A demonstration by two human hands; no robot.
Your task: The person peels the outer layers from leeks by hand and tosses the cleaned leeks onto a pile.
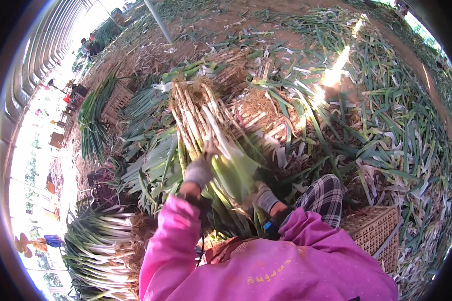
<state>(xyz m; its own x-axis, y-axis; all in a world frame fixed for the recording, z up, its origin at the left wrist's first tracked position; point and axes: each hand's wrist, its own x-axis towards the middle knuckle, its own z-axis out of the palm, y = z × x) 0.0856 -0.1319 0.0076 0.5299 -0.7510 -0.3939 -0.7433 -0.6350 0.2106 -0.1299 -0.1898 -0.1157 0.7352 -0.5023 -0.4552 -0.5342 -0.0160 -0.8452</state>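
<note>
A bundle of long green onions (186, 118) lies in front of me, roots pointing away and leaves toward my lap. Over it slants a single green onion (219, 133) with a white shank and broad green leaves. My left hand (198, 170), in a pale knit glove, is closed around this stalk, its fingers somewhat blurred. Lower and to the right, my right hand (264, 196), also gloved, is closed on the leaf end of the same onion; its fingertips are partly hidden by leaves.
Trimmed green onions (103, 251) are stacked at lower left. A woven crate (374, 231) stands beside my right knee, another crate (118, 100) at far left. Stripped leaves (386, 130) cover the ground on the right. A metal pole (158, 20) rises at the back.
</note>
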